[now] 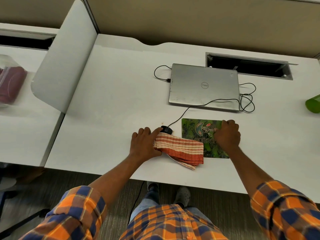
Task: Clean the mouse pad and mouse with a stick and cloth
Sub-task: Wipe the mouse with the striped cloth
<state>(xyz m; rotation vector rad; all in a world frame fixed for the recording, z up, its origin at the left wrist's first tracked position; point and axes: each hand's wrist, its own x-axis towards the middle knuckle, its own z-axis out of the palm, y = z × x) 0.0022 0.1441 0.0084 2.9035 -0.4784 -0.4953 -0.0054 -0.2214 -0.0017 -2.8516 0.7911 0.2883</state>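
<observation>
Orange-and-blue plaid sleeves [76,210] fill the bottom of the frame, rolled back off both my forearms. My left hand [144,144] lies low in the middle with its fingers stretched out straight. The forefinger reaches up to touch the black mouse [166,129], and the end of the folded striped cloth [180,149] sits between that finger and my thumb. My right hand [226,134] rests knuckles-up with curled fingers on the upper right part of the green mouse pad [195,129]; whether it grips anything I cannot tell.

The cloth runs rightward from my left hand and overlaps the pad's lower left corner. The mouse sits on the white desk [112,101], just left of the pad's upper left corner, apart from it. Its black cable [183,115] curves up and right to the closed silver laptop [204,87] above the pad. At the right edge of the frame a green object [313,103] is cut off. A white divider panel [65,58] stands in the upper left.
</observation>
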